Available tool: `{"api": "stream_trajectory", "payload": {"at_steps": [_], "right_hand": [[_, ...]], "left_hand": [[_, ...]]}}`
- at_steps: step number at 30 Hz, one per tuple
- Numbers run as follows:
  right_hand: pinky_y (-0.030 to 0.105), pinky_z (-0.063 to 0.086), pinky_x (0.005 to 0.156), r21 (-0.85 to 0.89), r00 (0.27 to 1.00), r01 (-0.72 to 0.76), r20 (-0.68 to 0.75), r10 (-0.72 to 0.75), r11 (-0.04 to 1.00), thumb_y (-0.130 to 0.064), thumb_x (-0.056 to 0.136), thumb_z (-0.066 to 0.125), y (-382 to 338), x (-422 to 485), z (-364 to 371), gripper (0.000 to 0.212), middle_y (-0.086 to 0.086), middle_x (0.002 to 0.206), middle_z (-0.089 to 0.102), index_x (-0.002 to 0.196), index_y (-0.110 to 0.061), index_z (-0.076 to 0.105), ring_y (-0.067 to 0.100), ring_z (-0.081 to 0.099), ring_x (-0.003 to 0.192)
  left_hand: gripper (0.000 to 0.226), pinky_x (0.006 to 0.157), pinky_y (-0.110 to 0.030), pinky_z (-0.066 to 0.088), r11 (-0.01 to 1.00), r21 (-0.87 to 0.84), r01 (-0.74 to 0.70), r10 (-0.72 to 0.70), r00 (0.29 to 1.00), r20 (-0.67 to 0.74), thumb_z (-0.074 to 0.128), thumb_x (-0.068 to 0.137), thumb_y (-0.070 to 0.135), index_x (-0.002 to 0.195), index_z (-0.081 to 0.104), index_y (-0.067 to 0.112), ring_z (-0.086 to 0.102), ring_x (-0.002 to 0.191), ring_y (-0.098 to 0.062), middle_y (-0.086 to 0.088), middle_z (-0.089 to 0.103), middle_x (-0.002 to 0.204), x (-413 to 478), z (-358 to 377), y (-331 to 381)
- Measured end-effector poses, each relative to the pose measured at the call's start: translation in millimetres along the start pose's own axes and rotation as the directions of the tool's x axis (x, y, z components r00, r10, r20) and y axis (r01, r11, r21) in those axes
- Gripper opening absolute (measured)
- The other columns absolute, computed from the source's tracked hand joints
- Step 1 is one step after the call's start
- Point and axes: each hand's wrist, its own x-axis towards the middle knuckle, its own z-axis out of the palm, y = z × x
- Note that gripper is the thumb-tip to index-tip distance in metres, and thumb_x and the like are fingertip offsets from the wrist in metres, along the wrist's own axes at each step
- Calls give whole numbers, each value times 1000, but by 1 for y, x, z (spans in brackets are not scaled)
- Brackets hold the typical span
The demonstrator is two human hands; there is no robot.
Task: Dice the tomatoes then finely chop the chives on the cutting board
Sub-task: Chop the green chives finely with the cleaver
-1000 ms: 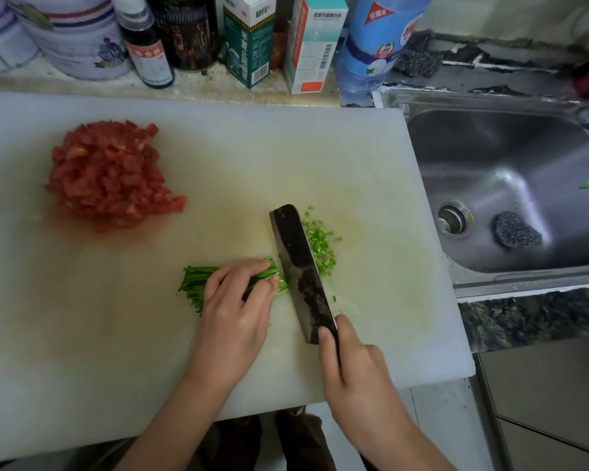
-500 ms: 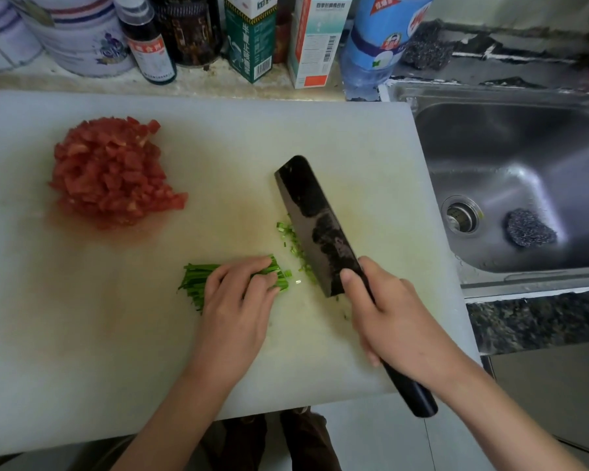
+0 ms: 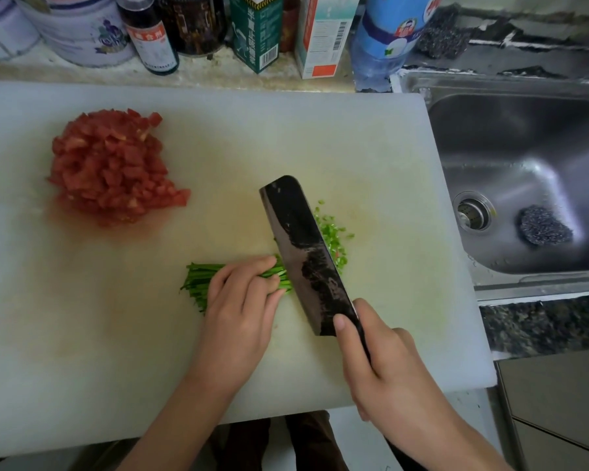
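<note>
Board (image 3: pixel 82 334): white plastic, stained, beside a steel sink (image 3: pixel 524 147). Tomatoes (image 3: pixel 113 168): wet red dice heaped far left. Cleaver (image 3: pixel 303 253): dark, rectangular, handle gripped in your right hand (image 3: pixel 385 365). Chives (image 3: pixel 198 280): thin green bundle mid-board, your left hand (image 3: pixel 242 307) curled over it; cut bits (image 3: pixel 334 239) lie right of the cleaver.

Steel sink (image 3: pixel 510 137) with drain (image 3: pixel 472 215) and dark scouring pad (image 3: pixel 543 226), right of the board; bottles (image 3: pixel 152 39) and cartons (image 3: pixel 325 35) line the counter (image 3: pixel 82 74) behind.
</note>
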Motion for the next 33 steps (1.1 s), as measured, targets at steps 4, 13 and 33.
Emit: {"api": "stream_trajectory", "payload": {"at_steps": [4, 13, 33], "right_hand": [[22, 25, 43, -76, 999, 50, -13, -51, 996, -41, 96, 35, 6, 1, 8, 19, -11, 50, 48, 77, -39, 32, 16, 41, 43], [30, 24, 50, -315, 992, 101, -46, -122, 944, -48, 93, 15, 2, 3, 20, 34, -7, 53, 35, 100, -24, 38, 19, 39, 51], [27, 11, 32, -600, 989, -32, -134, -61, 799, -30, 84, 38, -8, 9, 35, 15, -5, 38, 17, 86, -17, 46, 19, 34, 23]], "left_hand": [[17, 104, -32, 35, 1000, 1, 8, -8, 1000, 17, 56, 94, 10, 84, 63, -1, 59, 105, -21, -17, 67, 111, 1, -2, 2], [17, 101, -37, 40, 999, 15, -45, 44, 998, 55, 59, 93, 9, 86, 67, -4, 58, 106, -23, -17, 66, 115, 2, -8, 0], [17, 94, -43, 41, 994, 33, -100, 97, 992, 76, 67, 86, -2, 102, 64, 1, 54, 107, -32, -23, 65, 100, -3, -9, -8]]}}
